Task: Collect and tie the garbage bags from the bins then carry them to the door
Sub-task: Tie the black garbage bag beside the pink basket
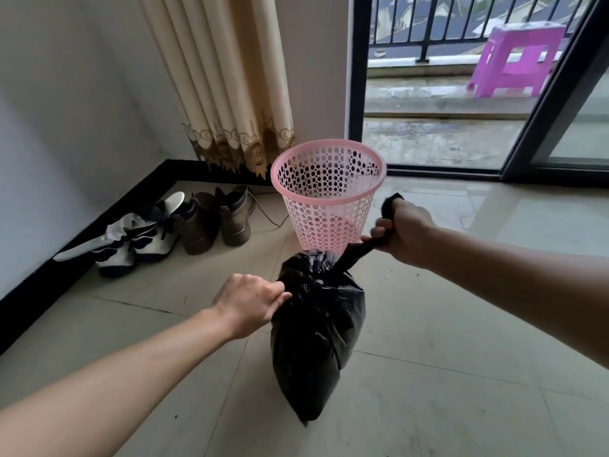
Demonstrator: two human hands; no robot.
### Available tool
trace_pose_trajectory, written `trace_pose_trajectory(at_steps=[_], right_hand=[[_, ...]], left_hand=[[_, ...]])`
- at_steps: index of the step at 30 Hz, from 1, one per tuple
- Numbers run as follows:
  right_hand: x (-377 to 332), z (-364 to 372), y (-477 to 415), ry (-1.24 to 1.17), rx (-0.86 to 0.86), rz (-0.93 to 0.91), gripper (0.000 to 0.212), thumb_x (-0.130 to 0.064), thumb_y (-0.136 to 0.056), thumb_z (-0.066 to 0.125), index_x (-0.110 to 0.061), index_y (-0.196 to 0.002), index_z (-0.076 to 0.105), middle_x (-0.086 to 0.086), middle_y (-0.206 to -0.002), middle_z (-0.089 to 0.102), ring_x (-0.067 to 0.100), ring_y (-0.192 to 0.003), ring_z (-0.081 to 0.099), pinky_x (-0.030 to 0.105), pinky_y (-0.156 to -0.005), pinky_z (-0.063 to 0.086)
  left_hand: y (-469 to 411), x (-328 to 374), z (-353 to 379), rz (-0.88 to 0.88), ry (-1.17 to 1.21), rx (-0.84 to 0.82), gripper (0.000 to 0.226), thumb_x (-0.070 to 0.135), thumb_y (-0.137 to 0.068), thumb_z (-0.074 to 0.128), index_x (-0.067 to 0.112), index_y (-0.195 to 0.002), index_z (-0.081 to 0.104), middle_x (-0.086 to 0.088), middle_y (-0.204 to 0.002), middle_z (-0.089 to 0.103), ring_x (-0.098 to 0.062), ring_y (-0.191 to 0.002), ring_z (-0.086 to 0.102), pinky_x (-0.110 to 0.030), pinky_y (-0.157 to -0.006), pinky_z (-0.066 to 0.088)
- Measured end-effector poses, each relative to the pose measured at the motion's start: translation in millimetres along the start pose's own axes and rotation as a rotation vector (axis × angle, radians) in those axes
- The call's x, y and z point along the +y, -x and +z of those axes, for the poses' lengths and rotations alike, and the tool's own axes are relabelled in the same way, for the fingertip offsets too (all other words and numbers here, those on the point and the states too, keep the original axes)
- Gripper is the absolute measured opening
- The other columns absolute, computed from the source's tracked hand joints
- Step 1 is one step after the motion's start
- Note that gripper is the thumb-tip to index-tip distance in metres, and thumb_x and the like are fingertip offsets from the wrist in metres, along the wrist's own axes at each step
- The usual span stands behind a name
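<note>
Tiled floor (pixel 461 374), pink bin (pixel 328 192), 2 hands' fingers (pixel 280 293) clamped on black bag (pixel 316 334), curtain (pixel 227 77) behind.

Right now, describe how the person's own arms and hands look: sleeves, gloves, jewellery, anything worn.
Both forearms are bare as far as the picture shows, with no sleeve cuffs in view. The left hand and right hand are ungloved. No watch, bracelet or ring shows on either wrist or on the visible fingers. No markings or bandages are visible.
</note>
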State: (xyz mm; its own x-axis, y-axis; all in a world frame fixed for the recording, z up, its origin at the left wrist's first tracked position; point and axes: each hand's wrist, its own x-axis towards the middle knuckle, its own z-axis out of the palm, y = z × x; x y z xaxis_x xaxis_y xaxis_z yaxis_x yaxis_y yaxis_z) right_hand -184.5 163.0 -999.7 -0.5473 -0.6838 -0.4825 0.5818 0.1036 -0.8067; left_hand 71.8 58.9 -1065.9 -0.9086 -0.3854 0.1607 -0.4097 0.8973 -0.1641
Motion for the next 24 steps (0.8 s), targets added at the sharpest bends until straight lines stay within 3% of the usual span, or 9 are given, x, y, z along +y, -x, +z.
trace_pose_trajectory(at_steps=[3, 7, 9, 11, 12, 15, 19, 21, 24], right_hand=[[2.6, -17.7, -9.0, 0.162, 0.159, 0.015, 0.020, -0.010, -0.093, 0.032, -0.017, -0.075, 0.034, -0.001, -0.046, 0.027, 0.013, -0.035, 0.026, 0.031, -0.054, 0.052], [11.6, -25.5, -14.0, 0.291, 0.194, 0.061, 0.016, -0.006, -0.091, 0.031, -0.015, -0.077, 0.035, 0.002, -0.057, 0.030, 0.015, -0.042, 0.029, 0.031, -0.054, 0.050], [8.9, -27.2, -13.8, 0.303, 0.124, 0.098, 0.017, -0.009, -0.094, 0.034, -0.013, -0.080, 0.042, 0.005, -0.061, 0.042, 0.019, -0.049, 0.044, 0.034, -0.058, 0.051], [4.2, -31.3, -9.8, 0.350, -0.058, 0.151, 0.018, -0.014, -0.098, 0.040, -0.012, -0.086, 0.053, 0.011, -0.078, 0.061, 0.024, -0.072, 0.063, 0.040, -0.074, 0.055], [3.2, -33.8, -7.8, 0.368, -0.160, 0.173, 0.015, -0.014, -0.097, 0.044, -0.012, -0.089, 0.057, 0.011, -0.089, 0.066, 0.025, -0.085, 0.066, 0.042, -0.082, 0.054], [8.2, -36.0, -5.0, 0.401, -0.234, 0.190, 0.004, -0.012, -0.091, 0.056, -0.010, -0.094, 0.059, 0.009, -0.102, 0.061, 0.023, -0.099, 0.061, 0.040, -0.087, 0.052], [47.0, -35.4, -3.8, 0.631, -0.236, 0.280, 0.028, -0.022, -0.092, 0.063, -0.007, -0.115, 0.061, 0.011, -0.116, 0.053, 0.020, -0.098, 0.055, 0.031, -0.079, 0.053], [67.2, -26.5, 0.3, 0.758, -0.236, 0.226, 0.027, -0.032, -0.094, 0.061, -0.013, -0.112, 0.063, 0.007, -0.113, 0.059, 0.018, -0.094, 0.054, 0.028, -0.072, 0.051], [76.2, -11.7, -3.8, 0.723, -0.080, -0.006, 0.026, -0.033, -0.096, 0.057, -0.015, -0.113, 0.065, 0.005, -0.115, 0.067, 0.017, -0.093, 0.057, 0.027, -0.062, 0.047]], left_hand=[[3.8, -10.6, -2.7, -0.006, -0.041, 0.052, 0.042, 0.048, -0.090, 0.037, 0.019, -0.061, 0.048, 0.002, -0.043, 0.055, -0.021, -0.038, 0.055, -0.023, -0.039, 0.023], [3.6, -2.6, -1.1, -0.064, 0.026, -0.102, 0.036, 0.046, -0.097, 0.039, 0.018, -0.081, 0.054, -0.005, -0.072, 0.067, -0.030, -0.070, 0.063, -0.030, -0.057, 0.032], [5.6, -1.9, 3.8, -0.130, 0.103, -0.222, 0.024, 0.040, -0.097, 0.041, 0.020, -0.090, 0.054, -0.004, -0.084, 0.067, -0.030, -0.081, 0.062, -0.032, -0.062, 0.038], [10.6, -9.0, 9.1, -0.231, 0.288, -0.311, 0.009, 0.025, -0.090, 0.049, 0.026, -0.094, 0.057, -0.001, -0.088, 0.066, -0.028, -0.086, 0.061, -0.034, -0.069, 0.047], [12.6, -11.7, 11.0, -0.294, 0.404, -0.331, 0.017, 0.017, -0.085, 0.052, 0.028, -0.095, 0.059, 0.000, -0.087, 0.064, -0.026, -0.086, 0.061, -0.034, -0.072, 0.049], [10.4, -11.7, 7.5, -0.439, 0.667, -0.311, 0.036, -0.001, -0.080, 0.050, 0.026, -0.100, 0.063, 0.005, -0.078, 0.057, -0.015, -0.072, 0.053, -0.026, -0.065, 0.043], [-6.8, -10.4, -2.2, -0.602, 1.002, -0.238, 0.039, -0.008, -0.084, 0.036, 0.013, -0.108, 0.059, -0.004, -0.083, 0.067, -0.015, -0.066, 0.055, -0.026, -0.063, 0.044], [-14.0, -11.4, -5.0, -0.613, 0.991, -0.185, 0.039, -0.006, -0.088, 0.033, 0.011, -0.113, 0.059, -0.008, -0.087, 0.068, -0.018, -0.072, 0.058, -0.031, -0.071, 0.050], [-16.8, -20.0, -7.0, -0.528, 0.724, -0.142, 0.036, 0.004, -0.095, 0.038, 0.011, -0.123, 0.060, -0.009, -0.097, 0.068, -0.026, -0.090, 0.062, -0.039, -0.089, 0.051]])
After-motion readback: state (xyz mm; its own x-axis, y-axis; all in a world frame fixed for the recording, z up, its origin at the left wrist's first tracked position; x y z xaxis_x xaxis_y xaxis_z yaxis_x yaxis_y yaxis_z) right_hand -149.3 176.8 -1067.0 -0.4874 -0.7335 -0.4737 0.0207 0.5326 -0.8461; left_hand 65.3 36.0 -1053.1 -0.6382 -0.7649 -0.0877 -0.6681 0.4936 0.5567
